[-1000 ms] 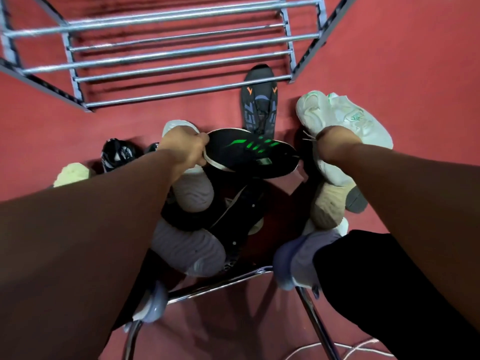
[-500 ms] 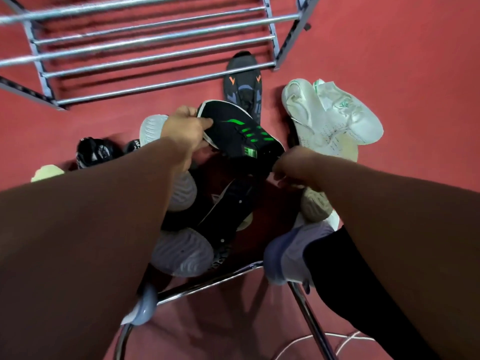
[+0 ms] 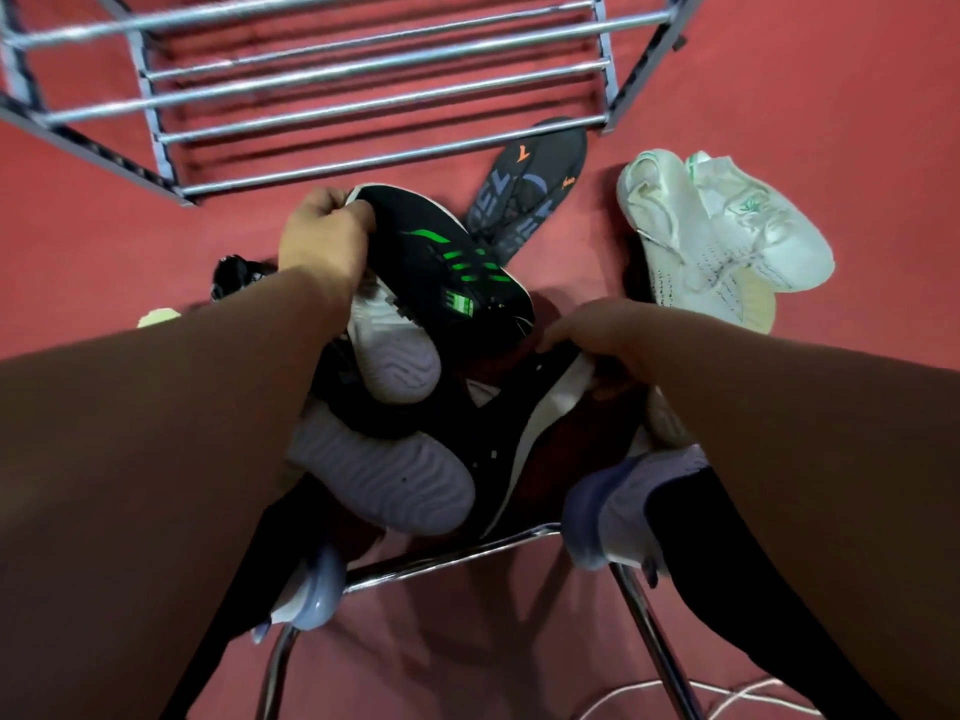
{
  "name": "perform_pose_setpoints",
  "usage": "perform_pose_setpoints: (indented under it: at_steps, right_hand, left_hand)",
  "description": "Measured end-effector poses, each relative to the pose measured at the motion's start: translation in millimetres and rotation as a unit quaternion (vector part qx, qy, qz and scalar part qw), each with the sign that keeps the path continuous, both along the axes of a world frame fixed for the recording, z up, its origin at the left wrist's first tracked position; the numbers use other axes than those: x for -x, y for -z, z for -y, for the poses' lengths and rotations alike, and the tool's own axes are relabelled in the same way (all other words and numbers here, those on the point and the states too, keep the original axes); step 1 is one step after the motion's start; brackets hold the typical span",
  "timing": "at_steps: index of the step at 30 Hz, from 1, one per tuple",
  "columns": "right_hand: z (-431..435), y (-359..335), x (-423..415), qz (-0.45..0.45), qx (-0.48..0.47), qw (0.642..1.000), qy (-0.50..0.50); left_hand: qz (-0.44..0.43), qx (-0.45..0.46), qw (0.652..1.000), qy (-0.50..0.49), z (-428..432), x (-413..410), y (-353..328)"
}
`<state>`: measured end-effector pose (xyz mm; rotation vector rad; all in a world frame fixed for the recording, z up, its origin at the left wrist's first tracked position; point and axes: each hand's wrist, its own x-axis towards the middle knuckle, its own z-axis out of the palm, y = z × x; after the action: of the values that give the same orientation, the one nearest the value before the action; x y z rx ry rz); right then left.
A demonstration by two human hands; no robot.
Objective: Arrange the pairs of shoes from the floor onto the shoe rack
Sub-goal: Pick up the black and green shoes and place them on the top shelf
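My left hand grips the heel end of a black shoe with green stripes, held above the pile. My right hand is closed on the white-edged rim of a second black shoe that lies lower in the heap. Two shoes with pale ribbed soles lie under my left forearm. The metal shoe rack stands on the floor beyond the pile, its bars bare.
A grey shoe with orange marks lies half under the rack's front bar. A white pair rests on the red floor at right. A small black shoe sits at left. Chrome chair legs and my feet are below.
My right hand left the white pair, swung left and down, and closed on the lower black shoe. My left hand tilted the green-striped shoe and lifted it toward the rack.
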<state>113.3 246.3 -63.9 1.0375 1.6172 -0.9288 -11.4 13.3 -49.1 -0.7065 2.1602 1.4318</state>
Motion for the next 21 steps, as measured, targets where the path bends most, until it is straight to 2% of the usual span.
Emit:
perform_pose_setpoints:
  at_steps: [2,4,7,9,12,17,21]
  right_hand:
    - [-19,-4,1,0.026,-0.036,0.997,0.059]
    - [-36,-10,6,0.04,-0.036,0.984,0.169]
    - [-49,-22,25,-0.057,-0.03,0.947,0.315]
    - [-49,-24,39,-0.107,-0.013,0.925,0.365]
    - [-35,-12,37,-0.092,-0.038,0.953,0.286]
    - [-17,13,13,-0.002,-0.087,0.986,0.141]
    - [4,14,-14,0.016,-0.016,0.999,0.048]
  left_hand:
    - [0.003,0.011,1.0,0.027,-2,-2,-3]
    - [0.008,0.026,0.998,0.05,-1,-2,-3]
    - [0.028,0.028,0.997,0.062,2,-2,-3]
    - [0.036,0.017,0.998,0.056,1,-2,-2]
    - [0.049,0.008,0.998,0.04,1,-2,3]
    - [0.063,-0.02,0.998,-0.009,-1,-5,12]
    - [0.06,-0.006,0.998,0.009,-1,-2,22]
